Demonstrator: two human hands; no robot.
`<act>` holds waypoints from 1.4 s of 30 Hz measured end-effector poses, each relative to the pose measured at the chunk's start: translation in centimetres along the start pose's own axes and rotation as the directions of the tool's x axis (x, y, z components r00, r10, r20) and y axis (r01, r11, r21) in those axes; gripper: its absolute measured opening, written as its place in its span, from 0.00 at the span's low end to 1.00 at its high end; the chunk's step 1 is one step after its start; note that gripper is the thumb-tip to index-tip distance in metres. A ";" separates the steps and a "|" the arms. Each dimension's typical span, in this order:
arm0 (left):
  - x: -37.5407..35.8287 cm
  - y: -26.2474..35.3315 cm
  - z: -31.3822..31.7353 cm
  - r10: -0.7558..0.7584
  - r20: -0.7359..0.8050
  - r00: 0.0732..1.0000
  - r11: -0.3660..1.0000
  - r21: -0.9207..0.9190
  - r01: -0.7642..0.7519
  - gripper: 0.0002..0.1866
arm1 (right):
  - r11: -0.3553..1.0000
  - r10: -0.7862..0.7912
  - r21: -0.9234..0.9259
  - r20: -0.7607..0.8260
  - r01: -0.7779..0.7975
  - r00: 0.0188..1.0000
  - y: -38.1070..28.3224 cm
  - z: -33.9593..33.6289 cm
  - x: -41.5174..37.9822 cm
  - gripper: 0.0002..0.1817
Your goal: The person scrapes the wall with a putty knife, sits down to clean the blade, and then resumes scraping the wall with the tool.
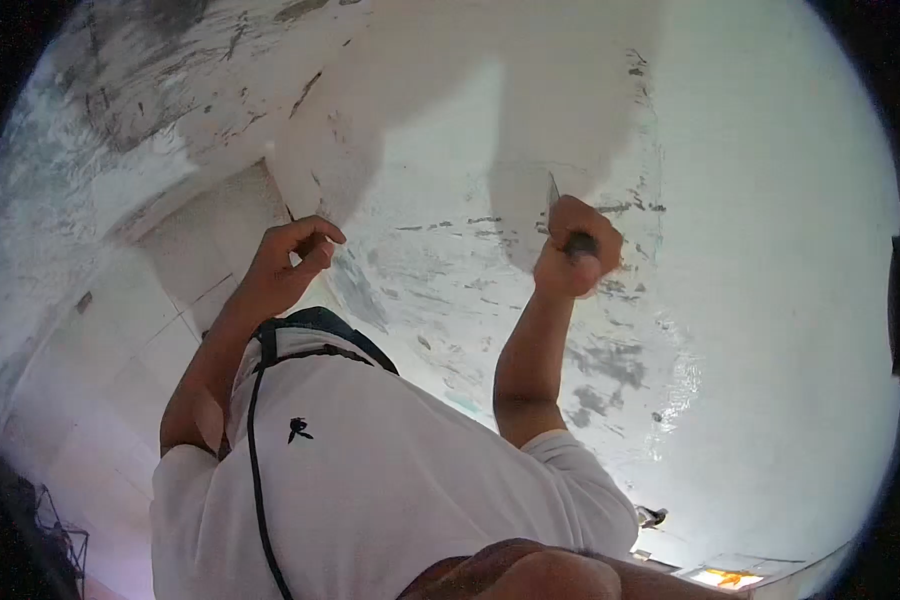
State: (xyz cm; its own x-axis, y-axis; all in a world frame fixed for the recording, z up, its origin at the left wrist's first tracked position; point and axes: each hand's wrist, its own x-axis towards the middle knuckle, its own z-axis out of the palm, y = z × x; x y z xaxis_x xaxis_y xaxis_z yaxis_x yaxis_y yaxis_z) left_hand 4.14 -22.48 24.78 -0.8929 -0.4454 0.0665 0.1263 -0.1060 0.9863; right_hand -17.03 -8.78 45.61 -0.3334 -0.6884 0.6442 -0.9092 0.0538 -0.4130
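Note:
My right hand (pixel 575 250) is closed around a scraper (pixel 553 190). Its thin metal blade points up past my knuckles, and the dark end of its handle shows at the palm side. Behind it is a pale wall (pixel 770 250) with dark, rough, patchy marks around the blade. My left hand (pixel 288 262) hangs near the corner edge on the left, fingers loosely curled. A small gap shows between its thumb and forefinger, with nothing seen in it.
White tiles (pixel 135 345) lie on the left, below a stained, rough surface (pixel 140 110). A black strap (pixel 258 470) runs down my white shirt. At the lower right is a bright orange-lit opening (pixel 727 578). Dark thin rods (pixel 65 535) stand at lower left.

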 end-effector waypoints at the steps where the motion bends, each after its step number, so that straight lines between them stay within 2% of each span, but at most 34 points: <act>1: 0.3 0.0 0.1 -0.001 -0.018 1.000 1.000 -0.015 0.000 0.09 | 0.963 -0.251 0.087 -0.049 0.254 0.967 0.0 0.9 0.0 0.22; 2: 0.6 0.1 -0.2 0.006 -0.019 1.000 1.000 -0.009 -0.006 0.09 | 0.961 -0.257 0.088 -0.056 0.261 0.965 -0.7 0.7 0.0 0.22; 4: 0.4 0.0 -0.1 0.041 0.009 0.999 0.999 -0.011 -0.041 0.10 | 0.879 -0.275 0.346 -0.195 0.329 0.941 -4.0 -0.2 0.0 0.22; 5: 0.2 -0.1 -0.1 0.034 0.015 0.999 0.999 -0.015 -0.033 0.10 | 0.955 -0.281 0.003 -0.322 0.298 0.904 0.0 -0.4 -0.8 0.23; 6: 0.2 -0.1 -0.1 0.051 0.018 0.999 0.998 -0.036 -0.050 0.10 | 0.983 -0.054 0.170 -0.126 0.075 0.991 1.4 0.0 0.0 0.19; 8: 0.7 0.1 -0.2 0.087 0.001 0.996 0.995 -0.055 -0.087 0.10 | 0.981 -0.150 0.119 -0.021 0.152 0.988 1.1 -0.8 -0.7 0.16; 10: 0.4 0.5 0.1 0.057 -0.023 0.998 0.996 -0.066 -0.059 0.07 | 0.855 -0.237 0.427 -0.183 0.295 0.954 -3.0 -0.6 -0.2 0.15; 11: 0.2 0.4 0.1 0.050 -0.025 0.998 0.996 -0.070 -0.052 0.07 | 0.983 -0.073 0.131 -0.372 0.130 0.925 -2.3 -0.3 -0.9 0.15; 12: 0.0 0.4 0.2 0.042 -0.034 0.999 0.996 -0.083 -0.045 0.06 | 0.992 -0.111 -0.083 -0.295 0.090 0.949 1.7 0.4 -0.7 0.13; 14: 0.2 0.3 0.2 0.054 -0.051 0.997 0.994 -0.095 -0.059 0.06 | 0.975 -0.174 0.132 -0.026 0.176 0.984 1.4 -0.1 -0.1 0.15; 16: -0.1 -0.3 -0.1 0.118 -0.027 0.993 0.990 -0.075 -0.120 0.07 | 0.948 -0.194 0.184 -0.308 0.259 0.931 -2.0 -0.3 -0.9 0.19; 17: -0.3 -0.2 -0.1 0.110 -0.036 0.993 0.991 -0.076 -0.112 0.07 | 0.913 -0.197 0.344 -0.095 0.218 0.976 -3.2 -1.8 0.0 0.32; 18: -0.3 0.1 -0.1 0.067 -0.058 0.996 0.995 -0.069 -0.071 0.07 | 0.918 -0.183 0.340 -0.093 0.204 0.979 -1.6 -1.2 -0.2 0.32; 20: -0.5 0.2 0.0 0.038 -0.065 0.997 0.997 -0.064 -0.042 0.06 | 0.989 -0.108 0.105 -0.002 0.108 0.994 3.2 0.1 0.4 0.34; 21: -0.7 -0.1 -0.1 0.051 -0.039 0.998 0.996 -0.069 -0.053 0.07 | 0.979 -0.029 0.199 -0.038 0.036 0.999 1.9 0.0 -0.2 0.23; 22: -0.6 -0.4 -0.3 0.064 -0.028 0.998 0.995 -0.074 -0.066 0.07 | 0.977 -0.093 0.168 -0.215 0.131 0.972 0.4 0.4 -0.9 0.26; 23: -0.4 -0.5 -0.6 0.060 -0.059 0.996 0.995 -0.073 -0.064 0.07 | 0.971 -0.102 0.192 -0.200 0.141 0.975 0.8 0.8 -0.1 0.26; 25: -0.6 -0.5 -0.4 0.063 -0.097 0.993 0.995 -0.066 -0.069 0.06 | 0.981 -0.003 0.189 -0.178 0.038 0.984 0.8 0.0 -0.9 0.20; 26: -1.1 -0.5 -0.1 0.054 -0.068 0.996 0.996 -0.073 -0.059 0.06 | 0.988 -0.112 0.089 -0.149 0.126 0.983 3.7 0.8 -0.6 0.19; 28: -0.7 -0.2 -0.5 0.055 -0.073 0.996 0.996 -0.062 -0.060 0.07 | 0.998 -0.062 0.018 0.130 0.060 0.990 3.3 -0.8 -0.8 0.19; 29: -0.7 -0.8 -0.7 0.091 -0.071 0.993 0.992 -0.082 -0.097 0.07 | 0.986 -0.077 0.141 -0.087 0.089 0.993 2.7 -0.1 -1.6 0.24; 30: -0.3 -0.6 -1.2 0.092 -0.098 0.991 0.992 -0.076 -0.100 0.07 | 0.958 -0.042 0.257 -0.297 0.123 0.954 2.0 0.9 -2.5 0.30; 31: -0.3 -0.1 -1.3 0.034 -0.121 0.992 0.997 -0.057 -0.041 0.07 | 0.986 -0.125 0.083 -0.211 0.145 0.969 0.4 0.6 -1.1 0.25; 32: -0.6 0.2 -0.8 -0.026 -0.121 0.992 0.999 -0.045 0.021 0.08 | 0.994 -0.069 0.076 -0.076 0.074 0.995 2.6 0.5 -0.6 0.24; 33: -0.5 -0.5 -0.8 0.051 -0.127 0.991 0.998 -0.028 -0.055 0.08 | 1.000 -0.006 0.008 -0.021 0.006 1.000 3.0 0.0 -1.5 0.24; 34: -0.1 -0.6 -1.0 0.068 -0.129 0.989 0.997 -0.024 -0.071 0.08 | 0.998 0.039 -0.046 0.035 -0.037 0.999 3.2 0.3 -1.0 0.24; 36: -0.2 -1.0 -1.7 0.024 -0.089 0.996 1.000 0.010 -0.024 0.07 | 0.931 -0.238 0.237 -0.185 0.279 0.953 -0.4 0.8 -1.2 0.24; 37: -0.1 -1.8 -2.1 0.065 -0.117 0.991 0.998 0.015 -0.064 0.08 | 0.942 -0.276 0.154 -0.146 0.297 0.950 -3.3 1.1 0.6 0.36; 38: -0.4 -1.6 -1.6 0.041 -0.087 0.995 0.999 0.004 -0.041 0.08 | 0.955 -0.245 0.137 -0.142 0.264 0.959 -2.4 0.8 -0.2 0.36; 40: 0.4 -0.9 -1.8 0.015 -0.170 0.985 0.999 -0.037 -0.021 0.09 | 0.975 -0.220 -0.019 0.027 0.221 0.975 0.5 1.1 -0.4 0.19; 41: 0.4 -0.9 -1.9 0.014 -0.153 0.988 1.000 -0.014 -0.016 0.10 | 0.955 -0.175 0.208 -0.177 0.210 0.969 -0.2 1.3 -0.8 0.19; 42: 0.4 -1.1 -1.6 0.014 -0.148 0.989 1.000 -0.025 -0.018 0.10 | 0.981 -0.062 0.157 -0.315 0.116 0.947 -1.3 0.1 -1.8 0.20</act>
State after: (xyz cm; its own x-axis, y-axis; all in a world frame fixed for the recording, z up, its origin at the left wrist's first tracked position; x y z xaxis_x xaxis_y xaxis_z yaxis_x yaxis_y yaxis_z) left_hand 4.32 -23.96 23.48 -0.8173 -0.5734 0.0571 0.1527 -0.1199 0.9810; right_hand -15.23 -7.69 44.89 -0.3382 -0.4270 0.8386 -0.8913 -0.1406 -0.4311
